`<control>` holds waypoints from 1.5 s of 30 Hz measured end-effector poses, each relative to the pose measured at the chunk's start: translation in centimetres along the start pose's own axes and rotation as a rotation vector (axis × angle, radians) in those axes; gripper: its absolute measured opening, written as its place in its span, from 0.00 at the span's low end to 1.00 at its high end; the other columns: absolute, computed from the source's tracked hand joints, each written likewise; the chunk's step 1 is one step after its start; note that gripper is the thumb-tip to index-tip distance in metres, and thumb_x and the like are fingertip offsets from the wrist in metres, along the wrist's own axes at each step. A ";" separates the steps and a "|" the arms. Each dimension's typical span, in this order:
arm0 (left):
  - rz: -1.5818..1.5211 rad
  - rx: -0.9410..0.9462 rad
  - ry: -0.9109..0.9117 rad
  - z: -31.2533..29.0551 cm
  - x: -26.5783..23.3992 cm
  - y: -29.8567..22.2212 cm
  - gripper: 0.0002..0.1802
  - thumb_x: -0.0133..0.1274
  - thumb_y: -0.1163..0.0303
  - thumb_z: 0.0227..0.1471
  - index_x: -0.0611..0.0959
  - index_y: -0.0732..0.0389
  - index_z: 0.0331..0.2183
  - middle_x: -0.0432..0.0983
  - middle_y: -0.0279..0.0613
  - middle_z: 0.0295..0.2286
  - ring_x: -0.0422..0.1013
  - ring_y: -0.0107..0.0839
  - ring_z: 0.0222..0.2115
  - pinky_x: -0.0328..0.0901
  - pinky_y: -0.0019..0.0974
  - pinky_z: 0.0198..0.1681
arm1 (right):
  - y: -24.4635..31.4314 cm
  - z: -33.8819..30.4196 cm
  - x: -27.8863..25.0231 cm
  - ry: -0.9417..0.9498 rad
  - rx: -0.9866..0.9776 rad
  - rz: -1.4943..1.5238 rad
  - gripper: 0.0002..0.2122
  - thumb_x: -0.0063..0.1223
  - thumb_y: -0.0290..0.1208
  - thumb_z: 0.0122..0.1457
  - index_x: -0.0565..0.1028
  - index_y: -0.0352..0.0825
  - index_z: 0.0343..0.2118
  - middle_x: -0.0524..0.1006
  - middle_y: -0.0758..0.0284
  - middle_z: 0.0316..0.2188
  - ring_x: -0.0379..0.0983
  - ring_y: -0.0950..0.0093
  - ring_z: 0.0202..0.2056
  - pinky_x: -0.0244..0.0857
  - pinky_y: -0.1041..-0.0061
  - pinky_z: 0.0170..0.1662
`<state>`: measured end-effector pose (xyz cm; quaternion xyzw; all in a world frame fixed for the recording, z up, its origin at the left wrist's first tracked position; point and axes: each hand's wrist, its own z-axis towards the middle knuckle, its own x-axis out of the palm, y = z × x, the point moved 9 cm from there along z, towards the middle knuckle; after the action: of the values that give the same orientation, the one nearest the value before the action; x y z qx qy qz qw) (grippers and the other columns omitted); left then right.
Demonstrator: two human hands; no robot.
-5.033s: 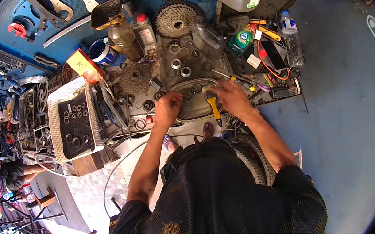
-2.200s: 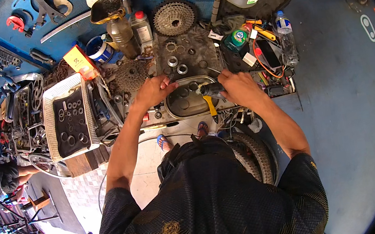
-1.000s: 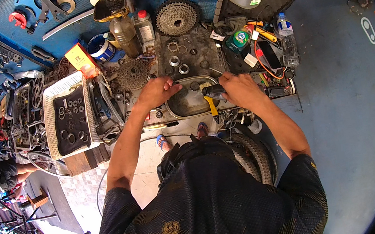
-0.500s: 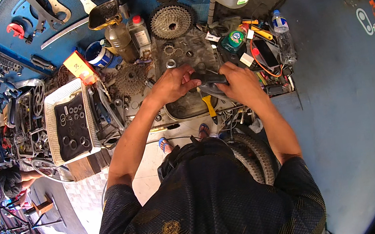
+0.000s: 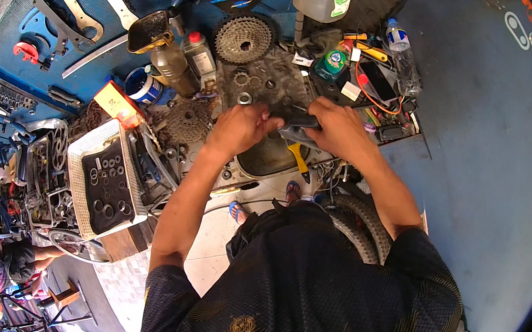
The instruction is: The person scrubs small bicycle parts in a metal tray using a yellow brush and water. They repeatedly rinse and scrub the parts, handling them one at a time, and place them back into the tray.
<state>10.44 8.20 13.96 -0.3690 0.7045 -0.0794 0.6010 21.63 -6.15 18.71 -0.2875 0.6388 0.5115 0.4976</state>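
Right hand (image 5: 344, 130) is curled round a dark bottle (image 5: 302, 121); left hand (image 5: 240, 131) has its fingers bunched at the bottle's left end, pinch unclear. Bottle sits between the hands, over the far part of the metal tray (image 5: 262, 163). Yellow-handled brush (image 5: 298, 157) crosses the tray's near rim.

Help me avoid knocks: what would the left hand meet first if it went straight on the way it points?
Most likely the dark bottle held in the right hand, just beyond the left hand; depth is unclear, and they may be touching.
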 end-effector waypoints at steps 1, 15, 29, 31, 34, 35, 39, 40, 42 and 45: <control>-0.049 0.231 -0.184 -0.3 -1.4 -1.8 0.31 0.69 0.50 0.54 0.81 0.57 0.52 0.83 0.52 0.39 0.81 0.55 0.44 0.74 0.54 0.47 | 0.1 0.1 0.0 -0.008 -0.011 0.014 0.15 0.69 0.31 0.55 0.77 0.33 0.42 0.81 0.58 0.45 0.81 0.45 0.41 0.74 0.46 0.43; -0.173 0.326 -0.315 -1.3 -1.9 -0.1 0.23 0.67 0.52 0.59 0.83 0.65 0.36 0.80 0.57 0.24 0.78 0.61 0.27 0.71 0.53 0.31 | 1.1 1.7 -0.3 -0.032 -0.078 0.118 0.14 0.69 0.33 0.56 0.79 0.34 0.41 0.81 0.58 0.41 0.81 0.50 0.41 0.74 0.51 0.44; -0.455 -0.003 -0.482 -3.7 3.6 5.9 0.14 0.67 0.65 0.61 0.87 0.61 0.47 0.84 0.41 0.31 0.76 0.28 0.29 0.73 0.37 0.36 | -9.5 12.4 -0.3 -0.763 0.259 0.215 0.25 0.68 0.47 0.61 0.80 0.22 0.43 0.79 0.49 0.40 0.78 0.46 0.43 0.72 0.52 0.48; -0.442 -0.008 -0.486 -4.4 4.5 6.3 0.14 0.66 0.67 0.61 0.87 0.61 0.46 0.85 0.44 0.33 0.78 0.33 0.31 0.74 0.38 0.38 | -10.4 13.9 2.0 -0.729 0.201 0.241 0.29 0.67 0.50 0.63 0.78 0.20 0.46 0.76 0.47 0.45 0.76 0.46 0.47 0.71 0.51 0.51; -0.440 -0.023 -0.517 -5.2 5.1 7.4 0.13 0.67 0.68 0.60 0.88 0.61 0.45 0.85 0.45 0.35 0.81 0.36 0.33 0.74 0.39 0.40 | -11.5 15.0 5.5 -0.614 0.238 0.310 0.32 0.67 0.52 0.63 0.74 0.21 0.51 0.72 0.45 0.49 0.73 0.45 0.48 0.70 0.51 0.50; -0.425 -0.014 -0.556 -5.6 5.0 7.8 0.13 0.67 0.68 0.59 0.88 0.61 0.45 0.86 0.46 0.36 0.81 0.38 0.35 0.74 0.40 0.41 | -11.0 14.9 5.5 -0.637 0.172 0.325 0.32 0.67 0.52 0.63 0.73 0.22 0.52 0.72 0.45 0.49 0.73 0.45 0.48 0.70 0.51 0.50; -0.137 0.023 -0.677 -6.6 4.6 9.1 0.11 0.67 0.71 0.54 0.89 0.60 0.41 0.85 0.46 0.36 0.79 0.49 0.42 0.74 0.48 0.48 | -10.1 13.4 5.2 -0.606 0.152 0.312 0.30 0.68 0.48 0.62 0.70 0.28 0.56 0.71 0.49 0.51 0.72 0.48 0.51 0.69 0.52 0.53; -0.156 -0.017 -0.634 -6.4 5.4 9.8 0.11 0.68 0.72 0.51 0.90 0.59 0.40 0.84 0.46 0.37 0.76 0.53 0.45 0.72 0.51 0.52 | -9.5 12.6 4.8 -0.616 0.127 0.274 0.30 0.69 0.47 0.62 0.70 0.30 0.57 0.71 0.49 0.51 0.71 0.48 0.52 0.69 0.52 0.55; -0.092 0.005 -0.557 -6.0 7.0 9.6 0.11 0.69 0.72 0.51 0.90 0.58 0.40 0.84 0.46 0.36 0.76 0.52 0.44 0.72 0.50 0.51 | -8.4 11.2 4.1 -0.621 0.074 0.226 0.30 0.69 0.44 0.61 0.70 0.32 0.59 0.71 0.49 0.52 0.70 0.48 0.55 0.68 0.52 0.57; 0.045 0.016 -0.446 -4.9 9.7 8.3 0.14 0.72 0.65 0.48 0.91 0.54 0.39 0.82 0.42 0.40 0.73 0.49 0.48 0.70 0.49 0.54 | -7.3 10.0 3.9 -0.602 0.033 0.199 0.31 0.69 0.42 0.61 0.68 0.34 0.63 0.71 0.48 0.54 0.69 0.47 0.58 0.67 0.52 0.60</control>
<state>2.39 6.54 3.01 -0.3567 0.5616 0.0120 0.7465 30.13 1.52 12.55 -0.0512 0.4961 0.6092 0.6165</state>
